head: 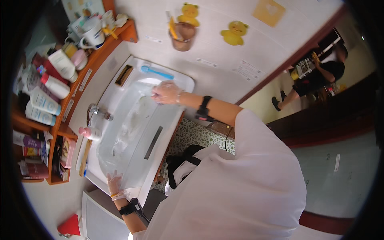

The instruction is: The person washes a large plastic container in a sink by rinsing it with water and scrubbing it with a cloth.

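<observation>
Both my hands wear clear plastic gloves. Fingers curled into a fist, my right hand [167, 92] hovers at the far right end of a white washbasin [172, 120]. Blur at its fingertips hides whether anything is held. My left hand [115, 181] rests at the basin's near left end, its fingers spread and nothing in them. Whitish foam [127, 133] floats on the shallow water between the two hands. A blue-handled brush [157, 72] lies on the rim just beyond my right hand.
A metal faucet [100, 113] and a pink-topped pump bottle [91, 133] stand along the back rim. A soap box [123, 76] sits near the corner. Orange shelves [90, 57] hold bottles and mugs. A brown cup [183, 37] hangs on the wall. Another person [321, 73] is beyond the doorway.
</observation>
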`<state>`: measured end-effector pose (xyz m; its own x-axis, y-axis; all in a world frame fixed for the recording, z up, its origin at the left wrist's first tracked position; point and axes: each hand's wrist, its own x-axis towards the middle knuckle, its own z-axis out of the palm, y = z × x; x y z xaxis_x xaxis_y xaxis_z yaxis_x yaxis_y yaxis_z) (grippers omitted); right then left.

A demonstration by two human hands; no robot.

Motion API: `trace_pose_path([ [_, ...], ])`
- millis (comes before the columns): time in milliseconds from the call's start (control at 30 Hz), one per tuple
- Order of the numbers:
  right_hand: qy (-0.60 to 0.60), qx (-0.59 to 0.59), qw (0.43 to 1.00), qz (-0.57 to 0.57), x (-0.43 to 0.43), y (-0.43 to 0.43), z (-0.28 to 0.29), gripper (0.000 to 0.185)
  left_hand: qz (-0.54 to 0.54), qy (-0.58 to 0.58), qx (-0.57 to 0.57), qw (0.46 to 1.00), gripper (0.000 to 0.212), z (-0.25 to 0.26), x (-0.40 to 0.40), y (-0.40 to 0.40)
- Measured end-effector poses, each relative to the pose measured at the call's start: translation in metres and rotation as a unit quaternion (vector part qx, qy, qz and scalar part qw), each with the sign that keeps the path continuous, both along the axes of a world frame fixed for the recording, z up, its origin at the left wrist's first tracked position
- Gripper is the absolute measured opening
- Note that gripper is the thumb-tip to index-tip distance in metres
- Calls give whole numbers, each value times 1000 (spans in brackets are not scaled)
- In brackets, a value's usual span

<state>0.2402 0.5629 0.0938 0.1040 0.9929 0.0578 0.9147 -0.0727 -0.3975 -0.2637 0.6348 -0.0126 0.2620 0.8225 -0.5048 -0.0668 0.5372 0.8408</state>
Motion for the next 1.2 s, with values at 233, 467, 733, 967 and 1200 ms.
trace_pose_path([
  [233,-66,35,978,-195,-25,22,2,24,-45,-64,-34,996,19,-46,-51,36],
  [467,-163,-111,950,-243,-26,26,5,34,-203,12,-92,975,43,54,-2,-1],
  [733,-206,-239,929,-192,-22,48,17,31,-112,66,-49,990,69,-80,-23,72],
  [967,-135,-255,917,-276,3,31,11,35,-109,50,-30,992,85,-83,2,61],
  [1200,-169,-240,935,-199,-43,14,78,35,-62,-107,-81,989,82,-91,-42,57],
])
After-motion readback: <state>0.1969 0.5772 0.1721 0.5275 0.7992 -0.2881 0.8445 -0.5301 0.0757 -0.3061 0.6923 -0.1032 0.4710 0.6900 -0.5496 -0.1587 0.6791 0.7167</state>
